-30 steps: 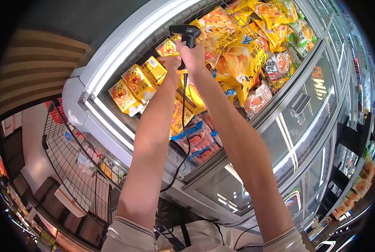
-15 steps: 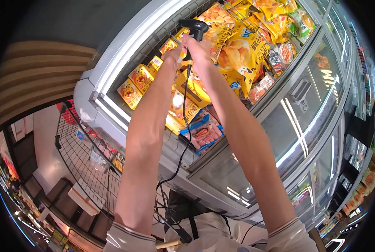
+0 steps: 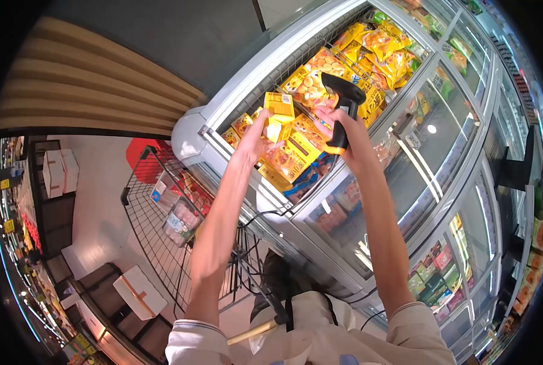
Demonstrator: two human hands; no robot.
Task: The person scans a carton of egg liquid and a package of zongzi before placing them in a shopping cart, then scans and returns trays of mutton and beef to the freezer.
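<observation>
A small yellow box (image 3: 279, 106) is in my left hand (image 3: 256, 141), held above the open chest freezer (image 3: 235, 91). My right hand (image 3: 344, 125) is wrapped round a black handheld scanner (image 3: 345, 97) with an orange and black base, to the right of the box. Beneath both hands lie yellow food boxes (image 3: 293, 157), and blue-edged packs partly hidden by them. Yellow bags (image 3: 386, 42) fill the far part of the freezer.
A wire shopping cart (image 3: 153, 243) with packaged goods stands at the left, beside the freezer. Sliding glass lids (image 3: 435, 134) cover the freezer's right side. A wooden slatted panel (image 3: 95, 79) is at the upper left. The scanner's cable hangs near the freezer's front edge.
My hands have moved apart and nearer. The yellow box is now raised in my left hand, and the scanner has shifted right and down with my right hand. The view has shifted, showing more cart.
</observation>
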